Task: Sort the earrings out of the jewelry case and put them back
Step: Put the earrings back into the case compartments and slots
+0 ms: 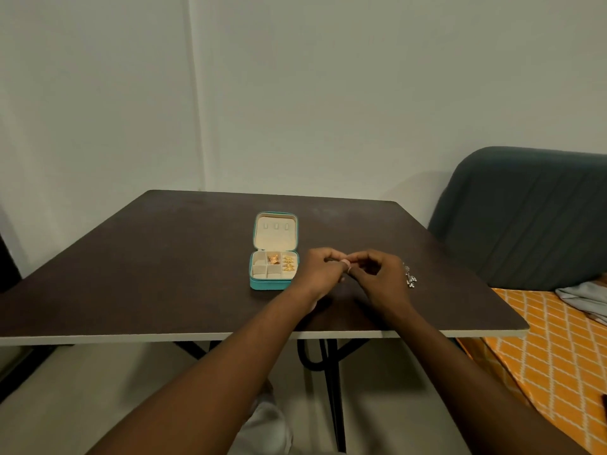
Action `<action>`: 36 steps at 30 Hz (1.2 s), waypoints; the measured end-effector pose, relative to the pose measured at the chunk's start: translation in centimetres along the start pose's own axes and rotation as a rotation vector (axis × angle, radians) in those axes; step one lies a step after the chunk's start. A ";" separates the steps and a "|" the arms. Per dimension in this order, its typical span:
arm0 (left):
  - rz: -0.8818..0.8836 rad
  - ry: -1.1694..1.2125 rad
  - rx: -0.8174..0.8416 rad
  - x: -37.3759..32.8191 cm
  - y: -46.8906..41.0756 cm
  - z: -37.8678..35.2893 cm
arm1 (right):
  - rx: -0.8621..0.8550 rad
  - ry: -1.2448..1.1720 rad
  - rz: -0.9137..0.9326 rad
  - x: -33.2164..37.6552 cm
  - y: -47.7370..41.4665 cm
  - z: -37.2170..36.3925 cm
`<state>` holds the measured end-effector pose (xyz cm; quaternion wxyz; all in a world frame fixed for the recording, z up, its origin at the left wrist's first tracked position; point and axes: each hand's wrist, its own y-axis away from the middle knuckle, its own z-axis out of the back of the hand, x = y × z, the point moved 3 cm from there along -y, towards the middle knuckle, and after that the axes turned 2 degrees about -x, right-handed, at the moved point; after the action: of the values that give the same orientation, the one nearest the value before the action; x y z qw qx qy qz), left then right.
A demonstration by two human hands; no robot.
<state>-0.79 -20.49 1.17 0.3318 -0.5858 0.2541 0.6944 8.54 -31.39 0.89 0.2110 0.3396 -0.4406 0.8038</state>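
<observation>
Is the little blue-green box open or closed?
Open. The box has its lid flipped back on the table, so you can see the cream inside and gold earrings in its little pockets.

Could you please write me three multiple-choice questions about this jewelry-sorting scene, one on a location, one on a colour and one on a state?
1. Where does the silver jewelry lie?
A) on the orange cloth
B) on the table, just right of the right hand
C) on the chair

2. What colour is the jewelry case outside?
A) teal
B) red
C) black

3. How is the lid?
A) zipped shut
B) open, laid back
C) taken off

Answers: 1 B, it rests on the dark tabletop beside that hand; 2 A, the outer wall is teal; 3 B, the lid's cream lining faces up.
</observation>
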 end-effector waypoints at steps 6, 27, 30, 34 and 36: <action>0.014 0.043 -0.127 -1.2 1.2 5.6 | 0.063 -0.188 0.024 4.2 -1.0 -3.6; 0.092 -0.227 -0.239 3.1 -1.9 15.2 | 0.308 0.168 -0.084 6.6 -4.6 -15.4; 0.056 -0.311 -0.263 2.9 -2.1 15.4 | 0.328 0.218 -0.027 6.7 -4.6 -15.8; 0.000 -0.413 -0.275 2.9 -2.3 15.5 | 0.310 0.302 0.040 6.5 -4.3 -15.4; -0.046 -0.450 -0.272 2.6 -2.0 15.1 | 0.277 0.382 0.075 6.0 -4.3 -14.3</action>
<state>-9.25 -7.53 1.44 0.3140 -0.4613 0.0648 0.8273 2.06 -16.75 2.25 0.2121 0.1904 -0.2904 0.9135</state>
